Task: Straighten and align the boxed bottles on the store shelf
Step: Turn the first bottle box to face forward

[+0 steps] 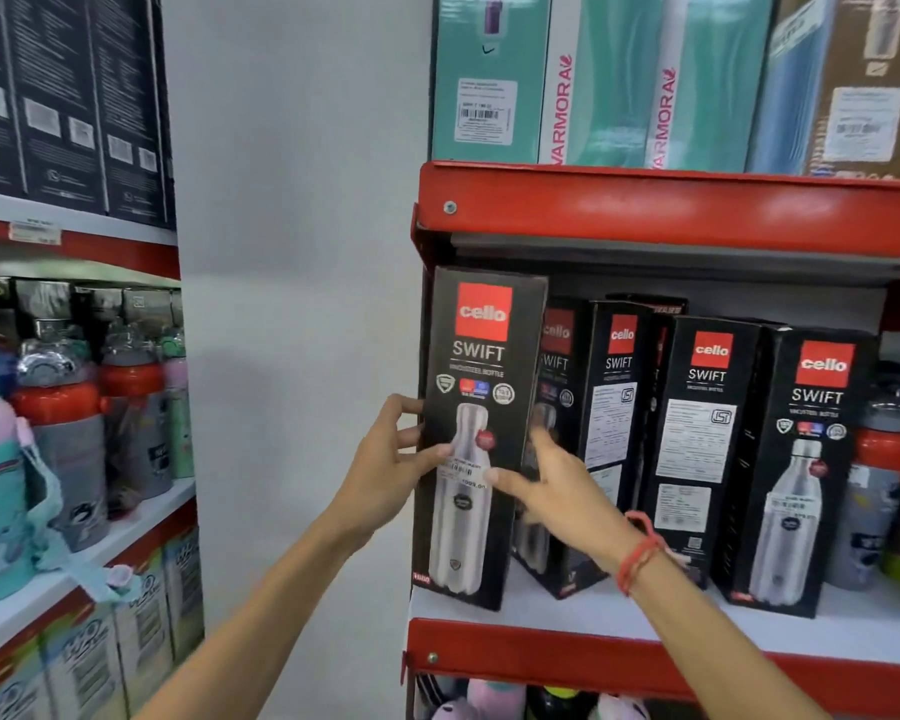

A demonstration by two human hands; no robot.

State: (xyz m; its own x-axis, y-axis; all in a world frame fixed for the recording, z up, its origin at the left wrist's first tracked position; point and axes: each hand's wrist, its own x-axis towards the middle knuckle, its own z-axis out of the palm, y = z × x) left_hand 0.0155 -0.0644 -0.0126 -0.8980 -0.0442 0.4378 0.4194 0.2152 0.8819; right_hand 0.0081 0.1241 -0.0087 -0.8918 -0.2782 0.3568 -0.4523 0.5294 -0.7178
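The red-edged shelf (645, 662) is carrying a ragged row of black boxed bottles (707, 449), several turned at angles behind the front line. The leftmost box (481, 387) is standing at the shelf's left end, leaning slightly. The left hand (385, 459) is cupping its left edge, fingers spread; the right hand (557, 485) is lying open against its right side. Squaring it probably means pressing evenly from both sides, base flat, front flush with the lip.
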